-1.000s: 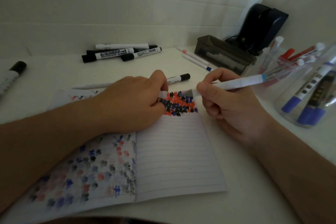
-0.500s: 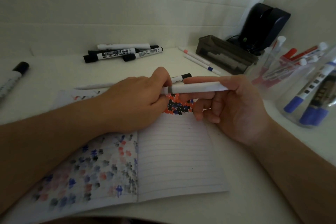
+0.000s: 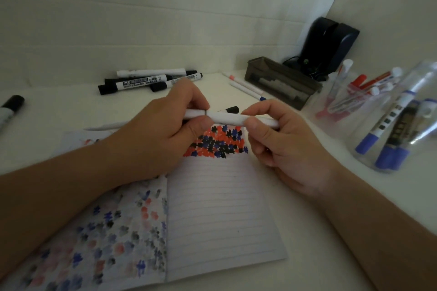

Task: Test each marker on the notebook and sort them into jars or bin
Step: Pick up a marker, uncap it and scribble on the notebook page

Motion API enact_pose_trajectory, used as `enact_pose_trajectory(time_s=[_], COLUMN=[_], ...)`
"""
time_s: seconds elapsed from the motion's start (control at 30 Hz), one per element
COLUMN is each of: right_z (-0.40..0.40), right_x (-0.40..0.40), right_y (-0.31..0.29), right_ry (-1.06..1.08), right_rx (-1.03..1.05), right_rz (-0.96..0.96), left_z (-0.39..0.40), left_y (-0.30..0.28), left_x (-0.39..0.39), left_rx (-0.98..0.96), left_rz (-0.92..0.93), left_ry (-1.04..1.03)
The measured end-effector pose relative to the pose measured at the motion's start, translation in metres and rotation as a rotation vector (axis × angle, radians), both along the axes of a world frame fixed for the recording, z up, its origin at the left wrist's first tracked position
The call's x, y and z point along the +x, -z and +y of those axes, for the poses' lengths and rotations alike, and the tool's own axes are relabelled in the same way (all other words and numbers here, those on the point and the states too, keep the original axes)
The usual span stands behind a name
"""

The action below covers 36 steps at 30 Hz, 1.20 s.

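Now both hands are meeting over the notebook's (image 3: 220, 208) upper edge, the left hand (image 3: 163, 134) pinching the cap end and the right hand (image 3: 279, 146) gripping the barrel of the white marker (image 3: 227, 118), which a second ago was uncapped with its tip over the scribbles. Cap is going back on, so testing looks finished and sorting is coming next. Jars (image 3: 387, 125) are waiting at the tabletop's right edge, untested markers (image 3: 142, 82) along the far edge.

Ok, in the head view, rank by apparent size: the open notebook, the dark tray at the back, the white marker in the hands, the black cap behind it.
1. open notebook, by far the largest, though nearest the camera
2. dark tray
3. white marker, looks close to the tray in length but far thinner
4. black cap
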State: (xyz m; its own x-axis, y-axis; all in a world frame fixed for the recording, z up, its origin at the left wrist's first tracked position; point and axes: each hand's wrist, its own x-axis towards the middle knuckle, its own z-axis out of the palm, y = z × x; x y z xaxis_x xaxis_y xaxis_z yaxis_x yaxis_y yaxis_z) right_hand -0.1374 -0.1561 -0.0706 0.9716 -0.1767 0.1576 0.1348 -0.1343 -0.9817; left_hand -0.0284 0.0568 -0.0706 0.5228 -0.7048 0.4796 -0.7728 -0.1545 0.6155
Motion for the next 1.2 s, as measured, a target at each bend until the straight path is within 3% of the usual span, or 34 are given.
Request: enact_pose_trajectory(time_s=[0.7,0.97,1.2], right_z=[0.006,0.004,0.015], right_x=[0.005,0.01,-0.016], right_y=[0.008,0.005,-0.008], right_ry=[0.055,0.123,0.235], right_rx=[-0.127,-0.256,-0.241], right_rz=[-0.004,0.069,0.189], left_z=[-0.002,-0.009,-0.017], left_y=[0.006,0.0,-0.013], left_x=[0.014,0.004,-0.021], left_rx=[0.144,0.265,0.396], left_rz=[0.138,0.053,-0.014], left_ry=[-0.077,-0.111,-0.216])
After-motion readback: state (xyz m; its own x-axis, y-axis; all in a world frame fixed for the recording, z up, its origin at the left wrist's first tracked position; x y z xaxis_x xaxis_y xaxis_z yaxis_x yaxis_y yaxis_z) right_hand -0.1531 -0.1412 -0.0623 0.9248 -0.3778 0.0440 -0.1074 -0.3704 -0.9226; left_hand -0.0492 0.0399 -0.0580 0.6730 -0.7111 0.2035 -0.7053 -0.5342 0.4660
